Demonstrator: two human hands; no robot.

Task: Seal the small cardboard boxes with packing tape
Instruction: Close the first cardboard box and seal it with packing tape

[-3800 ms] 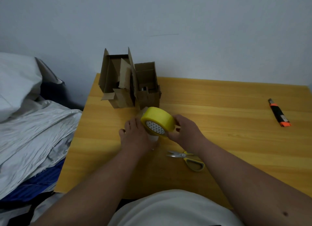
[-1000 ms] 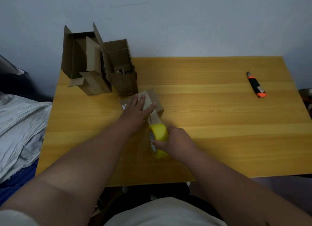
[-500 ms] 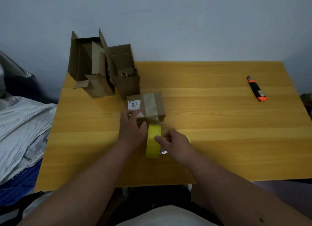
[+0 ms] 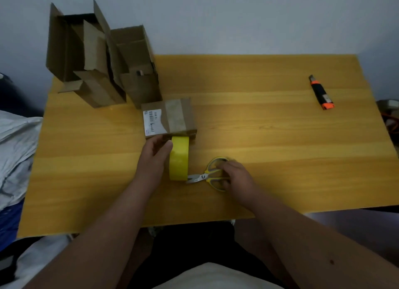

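Observation:
A small closed cardboard box (image 4: 168, 116) with a white label and a strip of tape over its top lies on the wooden table (image 4: 259, 137). A yellow tape roll (image 4: 178, 159) stands on edge against the box's near side, its tape running up to the box. My left hand (image 4: 154, 157) holds the roll from the left, thumb on its rim. My right hand (image 4: 234, 176) curls over the yellow handles of the scissors (image 4: 207, 176), which lie flat with the blades pointing at the roll.
Two open cardboard boxes (image 4: 101, 57) stand at the table's back left corner. An orange and black utility knife (image 4: 321, 93) lies at the far right. Grey and white bedding (image 4: 15, 150) is piled left of the table.
My right hand left the tape roll and moved right onto the scissors. My left hand shifted from the box's front to the side of the roll.

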